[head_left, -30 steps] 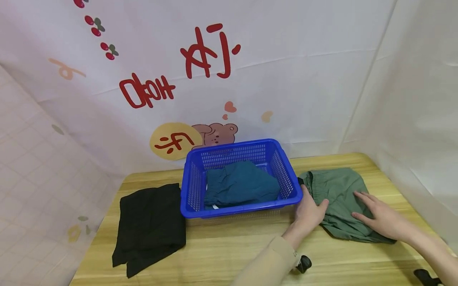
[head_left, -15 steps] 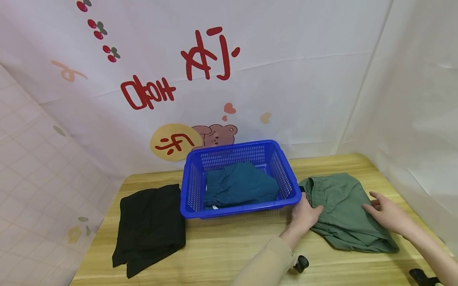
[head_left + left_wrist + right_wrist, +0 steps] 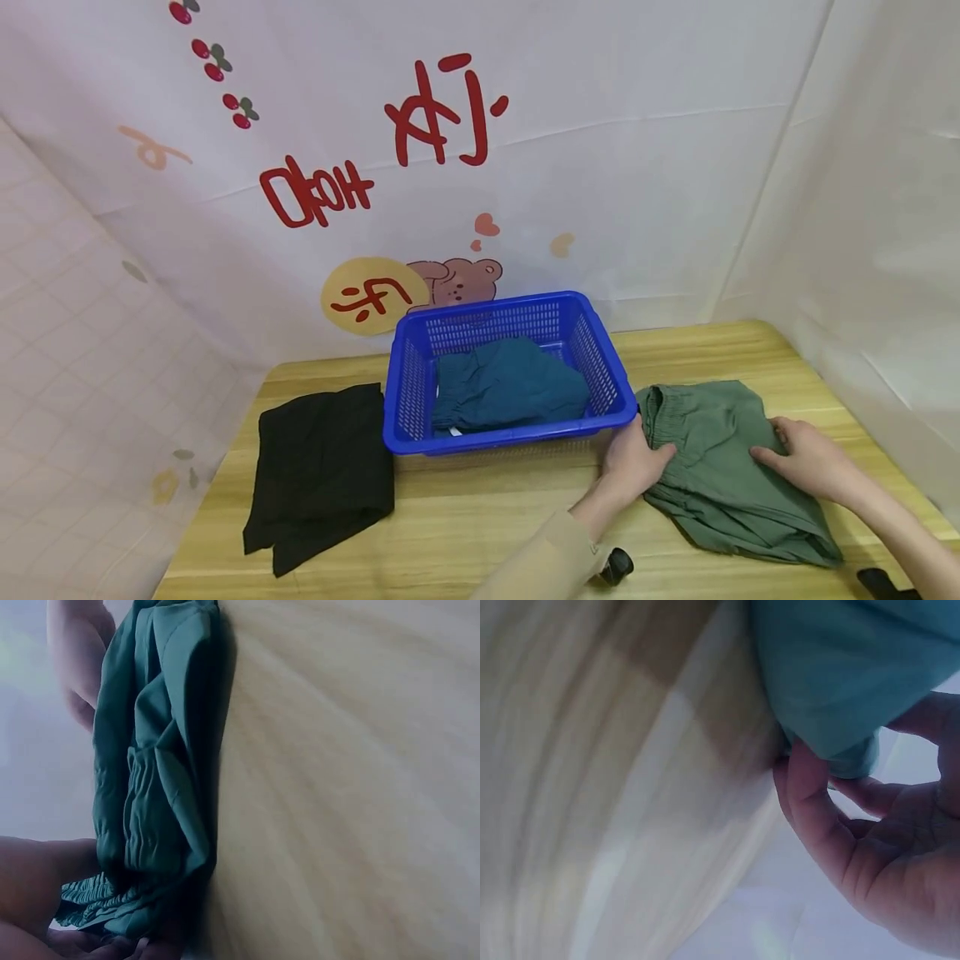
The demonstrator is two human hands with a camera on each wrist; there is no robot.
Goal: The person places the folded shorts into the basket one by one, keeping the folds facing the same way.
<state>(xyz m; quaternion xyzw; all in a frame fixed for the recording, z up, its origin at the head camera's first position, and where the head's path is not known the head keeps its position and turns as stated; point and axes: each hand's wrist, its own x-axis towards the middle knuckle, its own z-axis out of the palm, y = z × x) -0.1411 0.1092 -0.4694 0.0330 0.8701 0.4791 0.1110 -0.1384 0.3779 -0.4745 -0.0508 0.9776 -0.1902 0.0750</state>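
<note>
Green shorts (image 3: 731, 467) with a gathered elastic waistband lie folded on the right part of the table. At the waistband end my left hand (image 3: 630, 458) grips them, thumb on top and the other fingers underneath. In the left wrist view, folded layers of the green shorts (image 3: 154, 780) show edge-on. My right hand (image 3: 810, 458) holds their right edge, thumb above. The right wrist view has that right hand (image 3: 885, 840) with its fingers curled under the cloth.
A blue plastic basket (image 3: 510, 433) stands mid-table near the back wall, with folded teal shorts (image 3: 510, 387) inside. To its left lies a folded black garment (image 3: 322, 475). The wooden table (image 3: 465, 542) has wall sheets behind and beside it.
The green shorts have slid toward me, both hands moving with them. My right hand has gone from lying spread on the cloth to gripping its right edge. My left hand has kept its grip.
</note>
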